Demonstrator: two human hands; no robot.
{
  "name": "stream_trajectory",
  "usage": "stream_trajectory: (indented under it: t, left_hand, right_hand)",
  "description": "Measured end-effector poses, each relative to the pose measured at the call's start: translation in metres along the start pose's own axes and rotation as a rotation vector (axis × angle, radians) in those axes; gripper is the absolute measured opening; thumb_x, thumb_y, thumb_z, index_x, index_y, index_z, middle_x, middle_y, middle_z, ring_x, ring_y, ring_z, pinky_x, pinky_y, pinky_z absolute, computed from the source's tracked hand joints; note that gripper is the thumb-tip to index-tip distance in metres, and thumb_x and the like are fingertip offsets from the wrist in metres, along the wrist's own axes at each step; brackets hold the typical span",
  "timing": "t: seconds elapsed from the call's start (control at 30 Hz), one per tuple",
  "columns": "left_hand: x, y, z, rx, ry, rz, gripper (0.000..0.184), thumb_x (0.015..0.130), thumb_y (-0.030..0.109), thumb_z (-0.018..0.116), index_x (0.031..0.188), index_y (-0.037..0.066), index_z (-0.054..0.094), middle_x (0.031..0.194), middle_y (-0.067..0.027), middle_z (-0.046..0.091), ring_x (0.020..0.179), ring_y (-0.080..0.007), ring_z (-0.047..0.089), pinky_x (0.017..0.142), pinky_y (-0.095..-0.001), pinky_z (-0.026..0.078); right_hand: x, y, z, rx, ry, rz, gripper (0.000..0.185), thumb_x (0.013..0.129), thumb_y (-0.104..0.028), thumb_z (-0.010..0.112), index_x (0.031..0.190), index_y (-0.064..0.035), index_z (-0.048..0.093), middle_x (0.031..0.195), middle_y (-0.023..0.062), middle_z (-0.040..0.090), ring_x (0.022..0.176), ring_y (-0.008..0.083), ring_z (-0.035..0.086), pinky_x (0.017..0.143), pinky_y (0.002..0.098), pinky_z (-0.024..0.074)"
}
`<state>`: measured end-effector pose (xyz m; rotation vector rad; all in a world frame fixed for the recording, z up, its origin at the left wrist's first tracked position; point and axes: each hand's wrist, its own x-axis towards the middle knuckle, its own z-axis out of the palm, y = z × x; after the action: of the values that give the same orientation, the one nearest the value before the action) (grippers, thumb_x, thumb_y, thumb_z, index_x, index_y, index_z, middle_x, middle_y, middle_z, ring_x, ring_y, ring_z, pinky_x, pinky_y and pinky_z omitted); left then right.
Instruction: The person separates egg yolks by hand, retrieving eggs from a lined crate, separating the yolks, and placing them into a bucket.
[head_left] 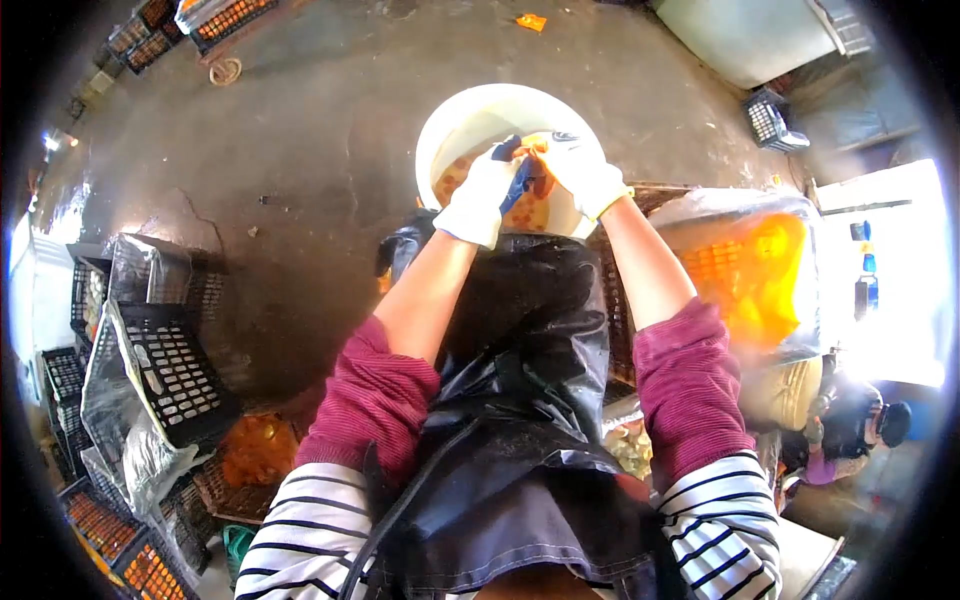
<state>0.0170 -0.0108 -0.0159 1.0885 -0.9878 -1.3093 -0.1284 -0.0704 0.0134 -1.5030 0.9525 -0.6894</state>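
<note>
White plastic forms the bucket (428, 150) before me, orange pieces (455, 180) inside. Over it, my gloved left hand (488, 190) and right hand (580, 175) pinch an orange scrap (531, 150) between them. Beside my right forearm, clear sheeting (690, 230) wraps bright-orange contents (775, 275).

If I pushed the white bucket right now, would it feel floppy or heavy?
The white bucket would likely be stiff: its rim looks round and unbent. It might feel heavy, with orange pieces inside. Tipping is hard to judge: its base is hidden.

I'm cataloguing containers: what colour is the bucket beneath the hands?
The bucket is white, as the head view shows.
</note>
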Motion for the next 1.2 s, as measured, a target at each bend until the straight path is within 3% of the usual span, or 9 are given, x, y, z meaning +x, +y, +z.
stream_trajectory:
  t: [0.13, 0.23, 0.37, 0.57, 0.7, 0.83, 0.93, 1.03, 1.2]
  left_hand:
    - [-0.01, 0.013, -0.003, -0.075, -0.094, -0.081, 0.029, 0.09, 0.015, 0.055, 0.114, -0.001, 0.058, 0.098, -0.0063, 0.062, 0.085, -0.0126, 0.056, 0.073, -0.022, 0.046]
    - [-0.005, 0.01, -0.009, 0.288, -0.078, -0.029, 0.029, 0.09, 0.018, 0.056, 0.111, -0.002, 0.058, 0.098, -0.0067, 0.062, 0.084, -0.0128, 0.055, 0.072, -0.0232, 0.047]
    - [0.013, -0.032, -0.016, 0.503, -0.007, 0.449, 0.024, 0.088, 0.021, 0.047, 0.1, 0.006, 0.062, 0.093, -0.015, 0.065, 0.083, -0.0302, 0.063, 0.071, -0.0354, 0.051]
    - [0.006, -0.012, -0.019, 0.282, -0.055, 0.228, 0.03, 0.09, 0.025, 0.056, 0.111, 0.003, 0.06, 0.096, -0.0067, 0.063, 0.084, -0.0134, 0.056, 0.073, -0.0249, 0.047]
    - [-0.001, 0.015, -0.017, 0.239, -0.107, 0.217, 0.03, 0.09, 0.024, 0.052, 0.112, 0.004, 0.06, 0.101, -0.0066, 0.062, 0.091, -0.0137, 0.057, 0.08, -0.0256, 0.046]
    - [0.001, 0.017, -0.02, 0.743, -0.044, 0.481, 0.033, 0.091, 0.023, 0.051, 0.116, 0.003, 0.057, 0.111, -0.008, 0.06, 0.1, -0.017, 0.056, 0.089, -0.0276, 0.043]
    - [0.0, 0.02, -0.015, 0.601, 0.09, 0.463, 0.029, 0.086, 0.009, 0.05, 0.113, 0.001, 0.056, 0.105, -0.014, 0.063, 0.093, -0.0249, 0.062, 0.082, -0.0298, 0.048]
    - [-0.022, 0.05, -0.006, -0.176, 0.016, 0.099, 0.039, 0.09, 0.021, 0.055, 0.122, 0.0, 0.051, 0.117, -0.0107, 0.057, 0.11, -0.0197, 0.051, 0.097, -0.0279, 0.037]
    - [-0.015, 0.031, -0.011, 0.033, -0.045, 0.097, 0.038, 0.089, 0.017, 0.055, 0.123, 0.0, 0.048, 0.117, -0.0093, 0.054, 0.108, -0.0172, 0.048, 0.094, -0.0265, 0.039]
  right_hand:
    - [-0.002, 0.015, -0.007, 0.007, 0.041, 0.084, 0.012, 0.082, -0.006, 0.062, 0.092, -0.0015, 0.065, 0.091, 0.0069, 0.066, 0.087, 0.0132, 0.059, 0.076, 0.0248, 0.0484]
    - [-0.005, 0.009, -0.008, -0.103, 0.032, 0.096, 0.013, 0.082, -0.006, 0.063, 0.094, -0.0013, 0.064, 0.091, 0.0067, 0.066, 0.087, 0.0133, 0.059, 0.076, 0.0256, 0.0491]
    - [-0.01, 0.006, -0.003, 0.077, 0.051, 0.112, 0.019, 0.083, -0.007, 0.062, 0.101, 0.0003, 0.061, 0.094, 0.0086, 0.065, 0.088, 0.015, 0.06, 0.077, 0.0263, 0.0496]
    - [-0.025, -0.019, 0.019, 0.224, 0.047, 0.074, 0.029, 0.088, -0.023, 0.058, 0.108, -0.0025, 0.06, 0.094, 0.0082, 0.063, 0.062, 0.0153, 0.059, 0.056, 0.0253, 0.0475]
    - [-0.014, 0.007, 0.009, 0.435, -0.019, -0.006, 0.027, 0.088, -0.015, 0.057, 0.112, -0.001, 0.056, 0.102, 0.0093, 0.061, 0.083, 0.0168, 0.059, 0.073, 0.0278, 0.0491]
    - [-0.023, -0.027, 0.039, 0.565, 0.151, 0.036, 0.025, 0.089, -0.019, 0.056, 0.108, -0.004, 0.059, 0.086, 0.0044, 0.061, 0.062, 0.0128, 0.057, 0.055, 0.0248, 0.0494]
    - [-0.01, -0.014, 0.043, 0.672, 0.295, 0.033, 0.025, 0.09, -0.021, 0.055, 0.11, -0.0053, 0.058, 0.083, 0.0014, 0.06, 0.06, 0.0093, 0.055, 0.05, 0.0213, 0.0456]
    - [-0.005, -0.025, 0.048, 0.59, 0.396, 0.058, 0.026, 0.091, -0.022, 0.054, 0.111, -0.0054, 0.058, 0.079, -0.0006, 0.059, 0.056, 0.0061, 0.052, 0.045, 0.0191, 0.0399]
    - [-0.006, -0.016, 0.043, 0.186, 0.388, -0.017, 0.028, 0.091, -0.015, 0.053, 0.115, -0.0031, 0.057, 0.074, 0.0013, 0.061, 0.052, 0.0057, 0.049, 0.043, 0.0193, 0.037]
